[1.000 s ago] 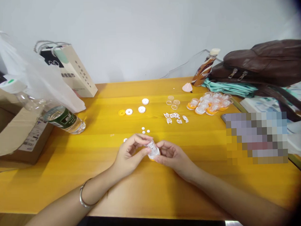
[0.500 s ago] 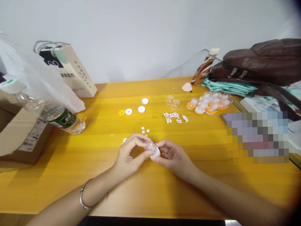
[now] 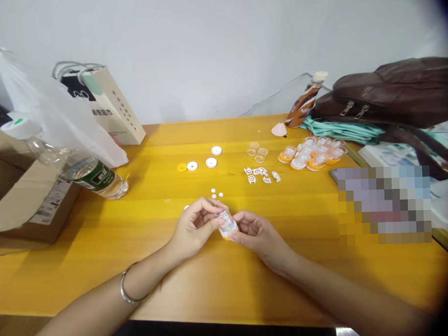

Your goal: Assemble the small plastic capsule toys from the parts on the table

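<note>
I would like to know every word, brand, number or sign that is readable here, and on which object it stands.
"NES": brown drink bottle; the rest is not visible.
"超市": front of the paper bag; the characters before it are unclear, the side print too small.
"+": cardboard box; its sticker is too blurred.
Water bottle: label too blurred.
Held container: no readable text.

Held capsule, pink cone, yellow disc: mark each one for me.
Held capsule point(image 3: 227, 227), head view: middle of its body, above the orange base.
Pink cone point(image 3: 279, 130), head view: middle of its sloping side.
Yellow disc point(image 3: 179, 167), head view: left part of its face.
</note>
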### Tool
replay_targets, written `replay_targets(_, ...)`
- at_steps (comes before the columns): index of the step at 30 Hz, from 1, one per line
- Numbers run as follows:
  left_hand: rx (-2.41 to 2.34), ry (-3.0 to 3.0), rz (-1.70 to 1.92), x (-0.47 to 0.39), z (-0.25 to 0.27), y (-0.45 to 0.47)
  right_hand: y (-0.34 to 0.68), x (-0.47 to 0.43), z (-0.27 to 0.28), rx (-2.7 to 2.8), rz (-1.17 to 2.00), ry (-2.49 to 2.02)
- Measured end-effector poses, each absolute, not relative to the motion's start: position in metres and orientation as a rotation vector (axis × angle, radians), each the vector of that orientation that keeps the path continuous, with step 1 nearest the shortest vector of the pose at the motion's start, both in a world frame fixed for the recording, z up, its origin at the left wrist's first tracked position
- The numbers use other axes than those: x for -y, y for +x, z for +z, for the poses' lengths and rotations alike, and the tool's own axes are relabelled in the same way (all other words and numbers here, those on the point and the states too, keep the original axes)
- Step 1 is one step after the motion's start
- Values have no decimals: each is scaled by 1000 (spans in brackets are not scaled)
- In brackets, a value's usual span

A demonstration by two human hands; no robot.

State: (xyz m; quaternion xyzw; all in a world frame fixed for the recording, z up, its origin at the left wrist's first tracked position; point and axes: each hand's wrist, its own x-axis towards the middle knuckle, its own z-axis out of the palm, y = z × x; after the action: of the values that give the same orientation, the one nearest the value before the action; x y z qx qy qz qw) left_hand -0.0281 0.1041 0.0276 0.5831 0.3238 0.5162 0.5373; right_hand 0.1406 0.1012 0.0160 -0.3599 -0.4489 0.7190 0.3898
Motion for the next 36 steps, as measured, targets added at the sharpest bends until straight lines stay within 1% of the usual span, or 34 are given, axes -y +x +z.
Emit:
replay_targets(7, -958, 1438, 1291, -95, 24, -20, 137, -98, 12, 1245, 1544, -985)
replay_targets(9, -938, 1390, 1261, -97, 26, -23, 138, -98, 13, 1235, 1580, -971)
replay_targets(12, -799, 1298, 1098, -102, 29, -31, 140, -100, 15, 1178, 1802, -877)
replay_targets(14, -713, 1271, 1017, -105, 31, -35, 141, -101, 15, 1150, 1892, -820)
replay_targets(20, -742, 1258, 1127, -104, 27, -29, 141, -102, 17, 1117, 1830, -821)
replay_targets(25, -615, 1187, 947, -103, 29, -30, 142, -103, 16, 1099, 1882, -747)
replay_targets(30, -701, 1266, 1071, -102, 29, -32, 140, -102, 15, 1099, 1883, -759)
replay_targets(34, -630, 1112, 960, -103, 28, -33, 138, -102, 16, 1079, 1873, -728)
replay_targets(36, -624, 1086, 984, -103, 28, -32, 138, -102, 17, 1073, 1847, -745)
